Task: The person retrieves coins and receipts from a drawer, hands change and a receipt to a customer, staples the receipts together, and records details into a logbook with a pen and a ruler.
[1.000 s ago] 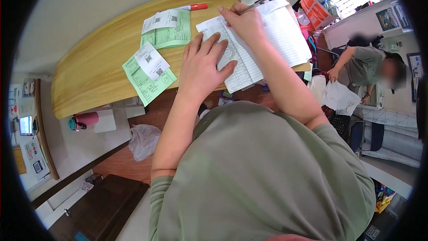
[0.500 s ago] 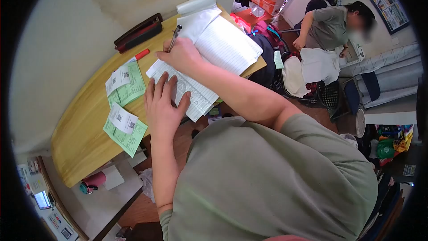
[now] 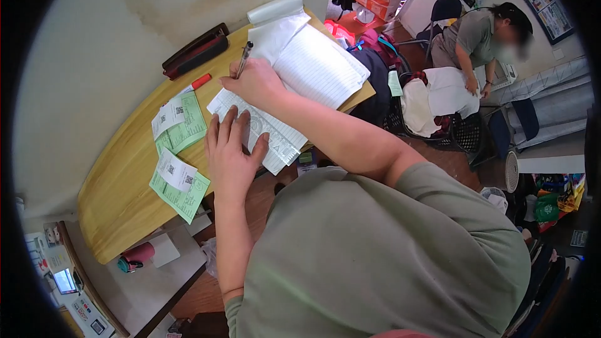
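An open lined notebook lies at the right end of the wooden counter. My right hand is closed round a dark pen, resting on the notebook. Under my left hand, spread with fingers apart, is the notebook's lower edge, where a clear patterned ruler lies. Left of my hands are two green forms, each with a small white slip on top. Near the upper form is a red-capped marker.
A dark red case sits against the wall, and a plastic roll is behind the notebook. At the right a person bends over white cloth on a black basket. A pink bottle stands below the counter.
The view has turned, so the counter appears more tilted. The pen hand stays on the notebook page. The other person's hands have come together over the white cloth.
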`<state>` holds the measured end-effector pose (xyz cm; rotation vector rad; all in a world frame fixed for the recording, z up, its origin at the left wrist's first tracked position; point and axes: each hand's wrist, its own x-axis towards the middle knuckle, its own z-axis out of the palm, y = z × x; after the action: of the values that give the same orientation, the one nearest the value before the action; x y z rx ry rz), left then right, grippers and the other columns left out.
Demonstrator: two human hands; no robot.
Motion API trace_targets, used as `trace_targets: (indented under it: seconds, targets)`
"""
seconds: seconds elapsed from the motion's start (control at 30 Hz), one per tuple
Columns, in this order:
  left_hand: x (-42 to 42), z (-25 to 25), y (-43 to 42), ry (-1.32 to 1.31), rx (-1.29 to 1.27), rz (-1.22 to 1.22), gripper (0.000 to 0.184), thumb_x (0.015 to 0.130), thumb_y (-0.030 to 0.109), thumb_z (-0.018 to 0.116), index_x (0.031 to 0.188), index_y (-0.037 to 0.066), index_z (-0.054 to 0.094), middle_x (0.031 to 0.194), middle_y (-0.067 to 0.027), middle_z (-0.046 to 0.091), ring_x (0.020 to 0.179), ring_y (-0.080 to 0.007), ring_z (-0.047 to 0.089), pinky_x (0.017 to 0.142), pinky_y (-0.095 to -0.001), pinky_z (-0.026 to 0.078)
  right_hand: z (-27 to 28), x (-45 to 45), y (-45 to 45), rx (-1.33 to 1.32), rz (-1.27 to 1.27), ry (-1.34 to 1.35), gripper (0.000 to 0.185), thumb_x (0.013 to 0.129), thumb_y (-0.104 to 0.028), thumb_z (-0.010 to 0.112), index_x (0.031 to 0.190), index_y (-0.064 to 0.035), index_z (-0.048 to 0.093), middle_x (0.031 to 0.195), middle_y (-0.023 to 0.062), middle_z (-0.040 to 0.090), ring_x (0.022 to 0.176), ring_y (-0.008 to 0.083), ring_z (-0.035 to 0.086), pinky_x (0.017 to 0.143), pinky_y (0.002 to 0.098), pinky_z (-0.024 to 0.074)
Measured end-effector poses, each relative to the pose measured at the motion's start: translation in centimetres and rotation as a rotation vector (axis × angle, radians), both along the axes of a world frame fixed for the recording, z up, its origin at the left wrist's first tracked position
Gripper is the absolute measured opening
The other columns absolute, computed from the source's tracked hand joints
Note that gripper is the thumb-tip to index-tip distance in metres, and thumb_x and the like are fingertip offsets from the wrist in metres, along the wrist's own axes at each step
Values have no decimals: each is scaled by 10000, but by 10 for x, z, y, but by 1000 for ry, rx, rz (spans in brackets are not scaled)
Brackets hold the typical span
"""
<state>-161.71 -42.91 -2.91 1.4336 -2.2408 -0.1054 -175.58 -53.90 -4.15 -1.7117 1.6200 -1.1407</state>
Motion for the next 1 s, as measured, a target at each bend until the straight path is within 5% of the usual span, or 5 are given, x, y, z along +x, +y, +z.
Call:
trace_targets:
  seconds: [1.0]
  targets:
    - [5,-4,1,18,-5,-3,530,828,408,677,1260,110,608,1381,-98,531,1313,-397,411,1088,-513,321,6,0,-6,51,-14,46,358,753,-356,738,705,-7,676,678,192,655,694,358,659,659,430,520]
